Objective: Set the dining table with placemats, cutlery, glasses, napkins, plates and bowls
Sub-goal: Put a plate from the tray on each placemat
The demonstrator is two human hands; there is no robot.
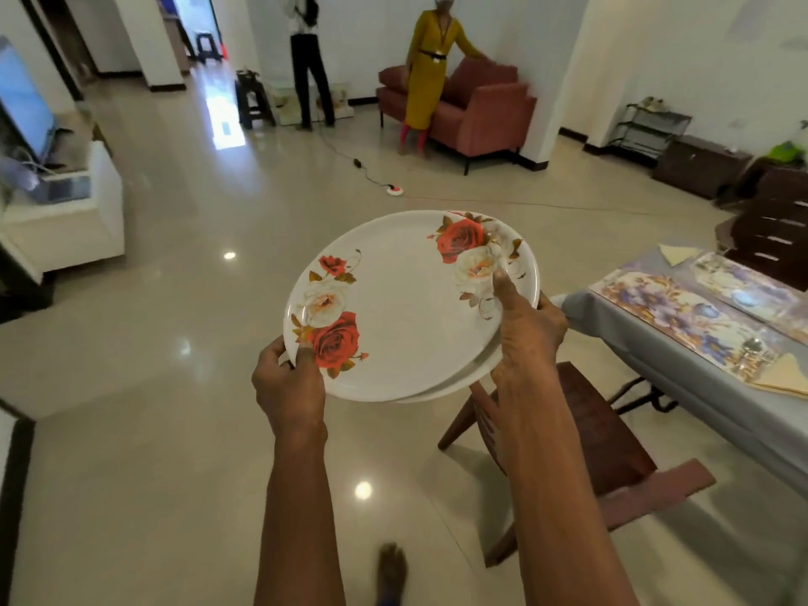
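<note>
I carry a stack of white plates [406,308] printed with red and white roses, at chest height over the floor. My left hand [290,387] grips the near left rim, thumb on top. On the right rim my right hand [524,330] holds the stack, thumb pressed on the top plate and fingers underneath. A second plate edge shows just below the top one. The dining table [647,338], under a grey cloth, stands to the right with floral placemats [669,312], folded napkins [782,373] and some cutlery [752,349] on it.
A wooden chair [612,452] stands below my right arm beside the table. A cable and a red-white floor socket [394,190] cross the tiled floor ahead. Two people stand far off by a red sofa [481,115]. A white TV unit [65,212] lies left.
</note>
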